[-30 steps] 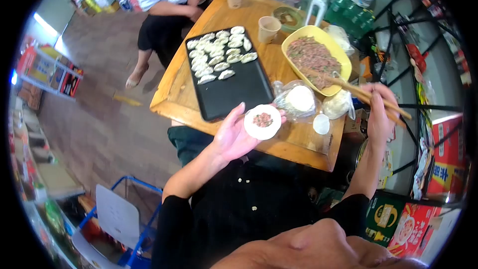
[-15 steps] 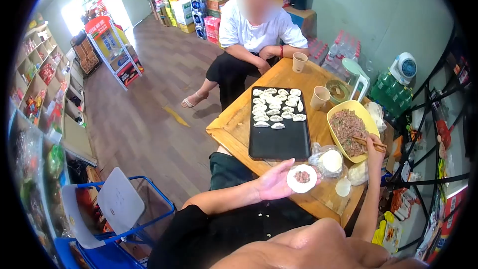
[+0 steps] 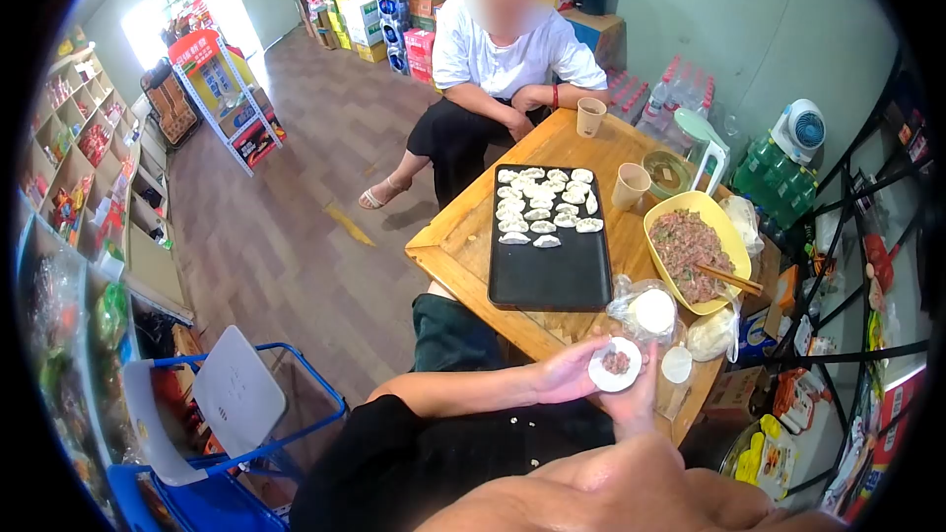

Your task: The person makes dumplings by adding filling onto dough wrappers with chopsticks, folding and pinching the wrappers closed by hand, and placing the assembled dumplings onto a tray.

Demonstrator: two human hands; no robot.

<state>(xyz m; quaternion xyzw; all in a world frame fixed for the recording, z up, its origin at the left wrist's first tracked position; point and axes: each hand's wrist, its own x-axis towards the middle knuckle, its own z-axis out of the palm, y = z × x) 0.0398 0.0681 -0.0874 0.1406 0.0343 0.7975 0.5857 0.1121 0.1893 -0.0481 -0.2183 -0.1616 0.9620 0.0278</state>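
On my left hand (image 3: 569,372) lies a round white wrapper (image 3: 604,380) with a small heap of meat filling (image 3: 616,363) in its middle. My right hand (image 3: 636,396) is at the wrapper's right edge, its fingers closed on the rim. Beyond my hands is a stack of wrappers (image 3: 653,310) in a plastic bag, and a single wrapper (image 3: 677,365) lies on the table to the right. Wooden chopsticks (image 3: 730,279) rest in the yellow bowl (image 3: 746,271) of meat. A black tray (image 3: 549,281) carries several dumplings (image 3: 537,202) in its far part.
Two paper cups (image 3: 631,186), a lidded container (image 3: 668,173) and a pitcher (image 3: 702,150) stand on the wooden table (image 3: 448,232). Across it sits a person (image 3: 507,64) in white. A folding chair (image 3: 239,391) is at the left, a shelf rack at the right.
My right hand has let go of the chopsticks, leaving them in the bowl, and has come over to the wrapper. The wrapper has moved slightly right on my left hand.
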